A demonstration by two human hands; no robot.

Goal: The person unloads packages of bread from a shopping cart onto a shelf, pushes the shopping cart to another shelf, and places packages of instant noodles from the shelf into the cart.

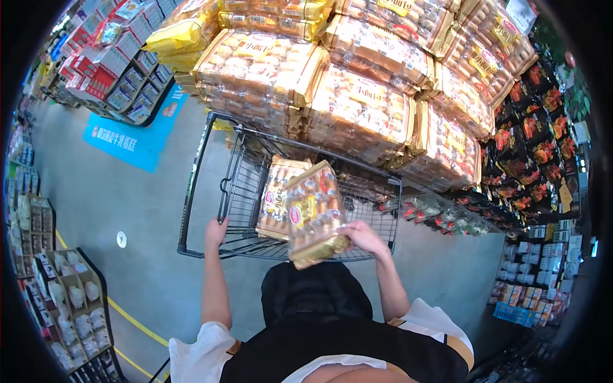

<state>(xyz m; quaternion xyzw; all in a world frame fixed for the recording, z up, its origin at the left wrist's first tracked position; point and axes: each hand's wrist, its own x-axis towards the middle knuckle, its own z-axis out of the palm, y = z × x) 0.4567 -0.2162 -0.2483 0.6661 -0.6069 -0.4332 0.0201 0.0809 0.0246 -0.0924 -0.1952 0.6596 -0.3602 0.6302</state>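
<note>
My right hand grips the lower right corner of a clear and gold bread package, which is tilted over the near side of a wire shopping cart. A second bread package lies inside the cart, partly covered by the held one. My left hand is at the cart's near left side, its fingers closed around a dark bar or wire there.
Tall stacks of bread packages rise just beyond the cart. Black packages with red prints stand at the right. Shelves of goods line the left, and a blue floor mat lies at the upper left.
</note>
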